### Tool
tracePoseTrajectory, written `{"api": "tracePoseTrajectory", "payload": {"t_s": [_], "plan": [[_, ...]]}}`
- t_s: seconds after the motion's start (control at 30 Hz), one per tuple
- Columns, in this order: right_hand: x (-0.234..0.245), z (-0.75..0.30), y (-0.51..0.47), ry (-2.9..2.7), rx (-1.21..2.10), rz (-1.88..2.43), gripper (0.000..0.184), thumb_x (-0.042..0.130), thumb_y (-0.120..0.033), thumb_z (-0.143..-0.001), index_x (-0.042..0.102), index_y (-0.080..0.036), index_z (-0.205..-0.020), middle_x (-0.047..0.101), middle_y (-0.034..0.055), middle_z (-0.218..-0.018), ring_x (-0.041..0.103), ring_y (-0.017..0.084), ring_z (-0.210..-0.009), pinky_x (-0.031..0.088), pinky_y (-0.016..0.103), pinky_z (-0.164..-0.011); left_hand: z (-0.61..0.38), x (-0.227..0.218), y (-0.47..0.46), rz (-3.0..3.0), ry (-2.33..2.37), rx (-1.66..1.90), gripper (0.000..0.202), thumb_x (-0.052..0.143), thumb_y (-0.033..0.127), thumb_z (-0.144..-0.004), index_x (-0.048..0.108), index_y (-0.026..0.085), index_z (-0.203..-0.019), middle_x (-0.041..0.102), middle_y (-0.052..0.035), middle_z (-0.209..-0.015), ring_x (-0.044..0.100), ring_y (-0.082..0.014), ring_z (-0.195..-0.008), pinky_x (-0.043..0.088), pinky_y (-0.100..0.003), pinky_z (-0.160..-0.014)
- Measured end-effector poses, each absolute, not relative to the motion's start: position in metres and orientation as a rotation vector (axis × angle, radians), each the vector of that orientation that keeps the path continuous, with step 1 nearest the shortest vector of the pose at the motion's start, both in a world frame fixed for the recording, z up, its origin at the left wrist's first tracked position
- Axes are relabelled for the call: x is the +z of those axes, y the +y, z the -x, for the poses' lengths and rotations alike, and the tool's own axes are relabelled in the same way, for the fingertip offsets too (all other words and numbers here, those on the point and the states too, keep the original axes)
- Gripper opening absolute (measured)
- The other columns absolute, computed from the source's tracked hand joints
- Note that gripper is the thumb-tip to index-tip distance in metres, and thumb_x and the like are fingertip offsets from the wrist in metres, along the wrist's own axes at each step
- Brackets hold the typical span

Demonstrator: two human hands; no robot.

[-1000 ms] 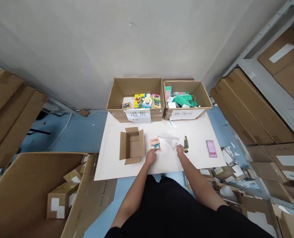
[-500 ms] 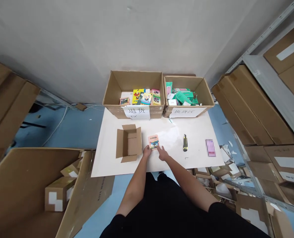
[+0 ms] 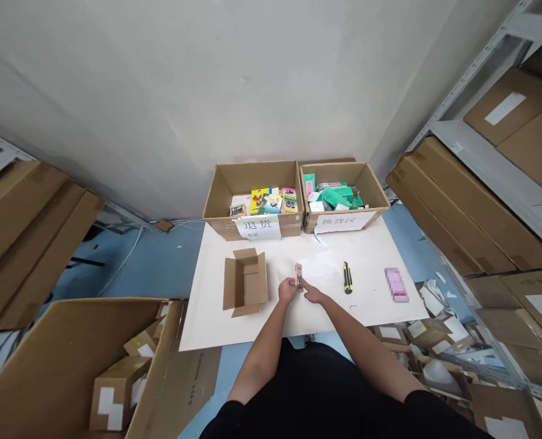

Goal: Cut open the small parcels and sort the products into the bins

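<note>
A small pink picture box [image 3: 299, 275] stands on edge above the white table [image 3: 371, 244], held between both hands. My left hand [image 3: 288, 291] pinches its lower left side. My right hand [image 3: 312, 294] grips it from the right. A small open cardboard box [image 3: 244, 283] lies just left of my left hand. A clear plastic wrapper [image 3: 320, 266] lies flat on the table just beyond my right hand.
A yellow-black utility knife [image 3: 347, 277] and a pink item [image 3: 397, 285] lie to the right. Two labelled cartons at the far edge hold colourful boxes [image 3: 252, 192] and green boxes [image 3: 341, 188]. A large carton [image 3: 69, 360] stands at lower left; shelves of flat cartons [image 3: 481, 201] line the right.
My right hand came left from beside the knife to the pink box. Both hands lifted the box off the table and turned it on edge.
</note>
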State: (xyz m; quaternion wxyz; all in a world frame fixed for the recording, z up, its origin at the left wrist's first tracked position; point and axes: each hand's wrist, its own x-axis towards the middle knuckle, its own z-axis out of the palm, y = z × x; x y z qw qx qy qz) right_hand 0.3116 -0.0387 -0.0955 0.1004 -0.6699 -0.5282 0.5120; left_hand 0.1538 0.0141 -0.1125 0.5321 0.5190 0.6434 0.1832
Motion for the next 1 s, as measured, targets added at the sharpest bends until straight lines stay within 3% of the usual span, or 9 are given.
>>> {"api": "tracePoseTrajectory", "payload": {"t_s": [0.13,0.23,0.37,0.43,0.53,0.67,0.87,1.0], "plan": [[-0.068,-0.334,-0.03,-0.977,1.466,1.955,0.077,0.067,-0.037,-0.086,0.048,-0.022,-0.159,0.063,0.0145,-0.15,0.059,0.033,-0.138,0.049,0.047,-0.111,-0.161,-0.077,0.025,-1.245,1.443,0.506,0.029,0.081,0.028,-0.072,0.079,0.018,-0.099,0.077,-0.0045,-0.084,0.074,-0.0224,-0.086,0.058,-0.037,-0.085],[-0.042,-0.354,-0.021,-0.653,1.467,1.808,0.073,0.072,-0.044,-0.082,0.056,-0.017,-0.148,0.073,0.0157,-0.131,0.069,0.031,-0.122,0.055,0.044,-0.102,-0.158,-0.045,0.035,-1.244,1.352,0.593,0.041,0.079,0.036,-0.074,0.078,0.013,-0.109,0.077,-0.0075,-0.09,0.073,-0.0206,-0.083,0.059,-0.035,-0.081],[0.008,-0.38,-0.001,-0.613,1.459,1.41,0.06,0.088,-0.047,-0.065,0.067,-0.02,-0.115,0.076,0.0054,-0.092,0.075,0.025,-0.09,0.058,0.038,-0.085,-0.152,0.012,0.048,-1.128,1.114,0.772,0.06,0.086,0.049,-0.07,0.077,0.016,-0.119,0.076,-0.0091,-0.105,0.072,-0.019,-0.087,0.062,-0.035,-0.081],[0.04,-0.389,0.01,-0.666,1.422,1.265,0.059,0.092,-0.049,-0.061,0.067,-0.023,-0.108,0.073,0.0005,-0.084,0.073,0.021,-0.082,0.058,0.033,-0.078,-0.15,0.043,0.055,-1.085,0.987,0.834,0.069,0.091,0.052,-0.066,0.075,0.019,-0.123,0.074,-0.0084,-0.11,0.071,-0.0175,-0.086,0.063,-0.035,-0.08],[0.085,-0.398,0.019,-0.733,1.428,1.132,0.059,0.095,-0.049,-0.062,0.066,-0.026,-0.108,0.074,-0.0013,-0.087,0.071,0.018,-0.08,0.057,0.03,-0.074,-0.153,0.086,0.065,-1.099,0.882,0.904,0.073,0.094,0.05,-0.064,0.073,0.021,-0.128,0.073,-0.0088,-0.117,0.071,-0.0165,-0.088,0.062,-0.032,-0.077],[0.125,-0.405,0.019,-0.78,1.495,0.979,0.058,0.095,-0.048,-0.066,0.068,-0.027,-0.113,0.078,0.0017,-0.096,0.075,0.021,-0.085,0.061,0.035,-0.078,-0.158,0.121,0.071,-1.173,0.824,0.921,0.072,0.092,0.051,-0.068,0.072,0.02,-0.131,0.074,-0.011,-0.119,0.072,-0.0184,-0.09,0.061,-0.031,-0.077],[0.157,-0.409,0.025,-0.841,1.41,0.974,0.063,0.092,-0.053,-0.07,0.074,-0.023,-0.122,0.081,0.0045,-0.098,0.077,0.022,-0.083,0.062,0.036,-0.079,-0.175,0.149,0.067,-1.525,1.138,1.175,0.045,0.081,0.046,-0.083,0.078,0.022,-0.121,0.076,-0.0124,-0.126,0.072,-0.0283,-0.116,0.061,-0.042,-0.096],[0.173,-0.398,0.033,-1.005,1.372,0.949,0.061,0.089,-0.053,-0.075,0.077,-0.026,-0.127,0.081,0.0046,-0.115,0.076,0.023,-0.099,0.061,0.041,-0.093,-0.199,0.171,0.065,-1.62,0.952,1.075,0.057,0.077,0.042,-0.088,0.069,0.023,-0.142,0.072,-0.0101,-0.141,0.066,-0.0305,-0.132,0.056,-0.047,-0.11]]}}
